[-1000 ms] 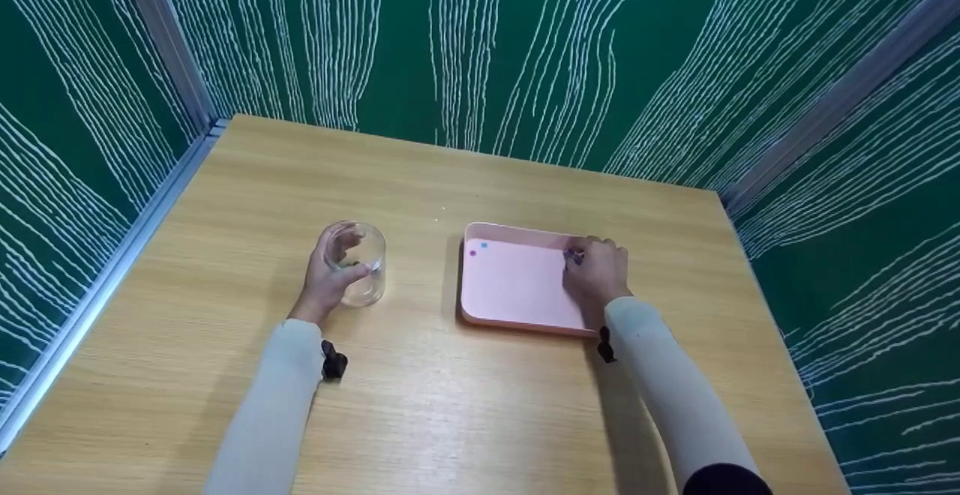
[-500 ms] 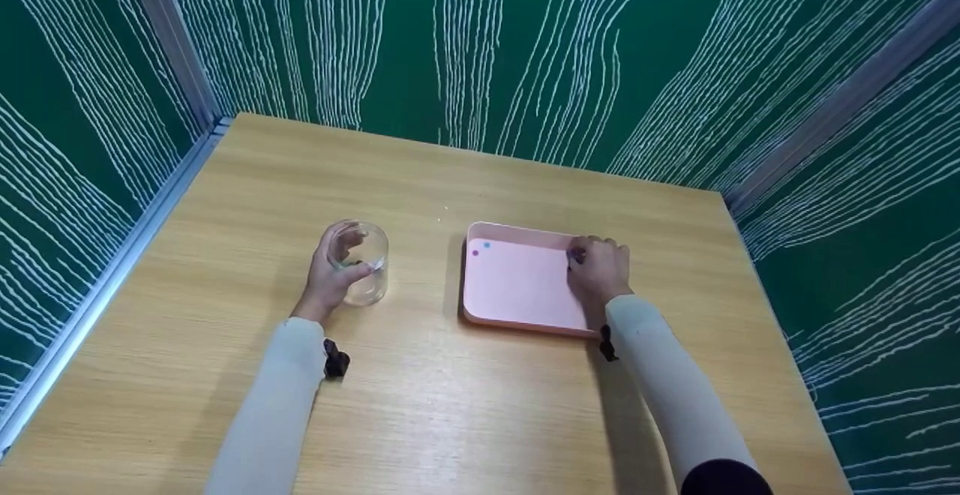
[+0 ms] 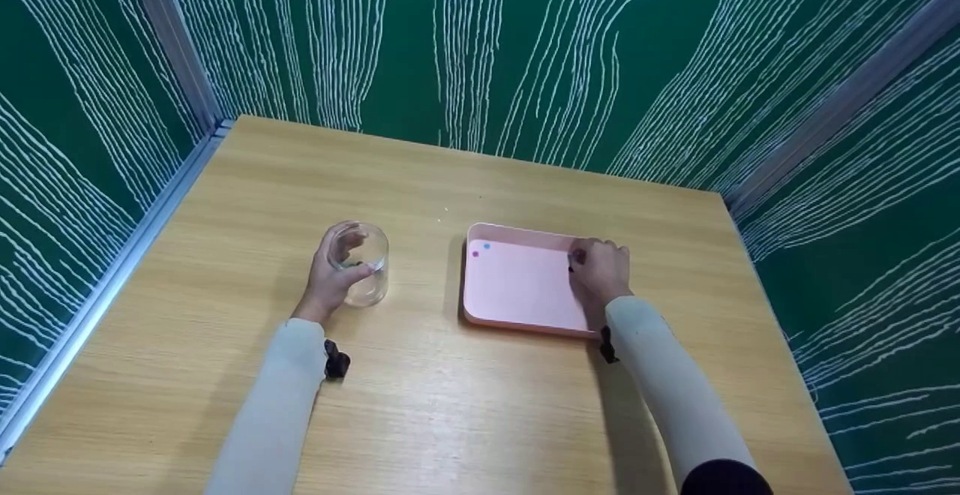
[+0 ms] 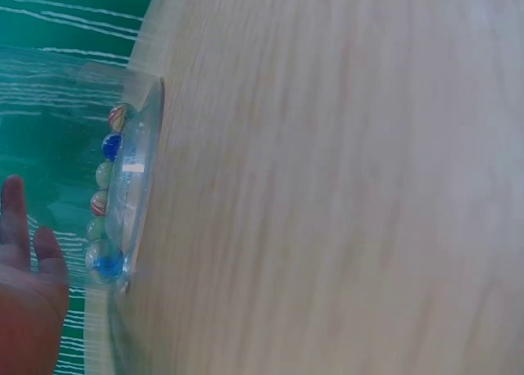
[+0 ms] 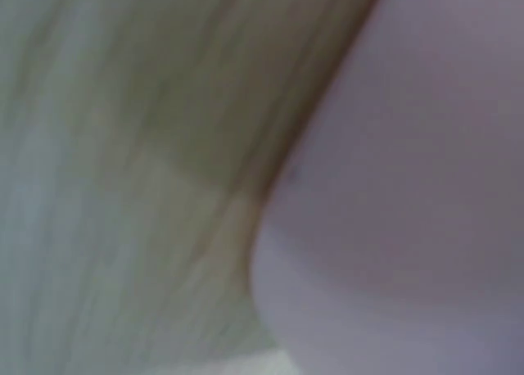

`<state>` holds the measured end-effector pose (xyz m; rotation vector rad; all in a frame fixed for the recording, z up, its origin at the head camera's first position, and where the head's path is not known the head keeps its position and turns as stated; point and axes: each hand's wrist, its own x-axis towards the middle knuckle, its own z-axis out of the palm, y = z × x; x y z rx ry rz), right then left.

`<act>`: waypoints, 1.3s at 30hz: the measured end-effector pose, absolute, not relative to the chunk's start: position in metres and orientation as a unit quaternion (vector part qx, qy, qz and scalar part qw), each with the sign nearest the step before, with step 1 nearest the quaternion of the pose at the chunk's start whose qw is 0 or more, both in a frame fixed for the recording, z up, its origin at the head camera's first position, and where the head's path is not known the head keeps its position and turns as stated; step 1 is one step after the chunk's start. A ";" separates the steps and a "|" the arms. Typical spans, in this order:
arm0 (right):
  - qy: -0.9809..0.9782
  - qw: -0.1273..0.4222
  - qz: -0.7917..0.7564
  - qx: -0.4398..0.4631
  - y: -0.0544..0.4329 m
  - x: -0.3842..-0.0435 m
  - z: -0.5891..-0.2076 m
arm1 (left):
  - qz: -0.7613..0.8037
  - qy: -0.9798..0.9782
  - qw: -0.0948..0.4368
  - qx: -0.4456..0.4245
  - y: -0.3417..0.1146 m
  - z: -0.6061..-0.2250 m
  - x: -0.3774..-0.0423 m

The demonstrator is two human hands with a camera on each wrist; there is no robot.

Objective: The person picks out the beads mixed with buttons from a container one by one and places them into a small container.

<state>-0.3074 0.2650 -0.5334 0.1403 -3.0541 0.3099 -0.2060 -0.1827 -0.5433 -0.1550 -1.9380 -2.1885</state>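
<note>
My left hand (image 3: 328,276) holds a clear cylindrical jar (image 3: 367,289), its thumb across the near side and its fingers around the far side. In the left wrist view, several marbles (image 4: 112,147) line the bottom of the jar (image 4: 49,121); blue, pale and red-striped ones show. My right hand (image 3: 602,270) is at the right end of a shallow pink tray (image 3: 517,285), fingers curled. Small dark objects (image 3: 577,256) are at its fingertips, too small to identify. The right wrist view has only the blurred tray (image 5: 409,162) and table.
A tiny blue dot (image 3: 487,246) and a tiny magenta dot (image 3: 475,254) lie in the tray's far left corner. The wooden table (image 3: 435,405) meets green walls (image 3: 405,52) with white lines at the back and sides. Small white specks mark the table behind the tray.
Fewer of the dark objects show at my right fingertips, and the fingers have closed in slightly. My left hand and the jar stay in place.
</note>
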 end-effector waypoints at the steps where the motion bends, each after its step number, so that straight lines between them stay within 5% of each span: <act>1: -0.993 0.032 0.103 0.044 0.265 -0.308 -0.533 | -0.744 -0.658 0.108 -0.053 -0.183 -0.544 -0.206; 39: -0.987 0.073 0.128 0.066 0.215 -0.280 -0.510 | -0.758 -0.637 0.125 -0.062 -0.182 -0.546 -0.206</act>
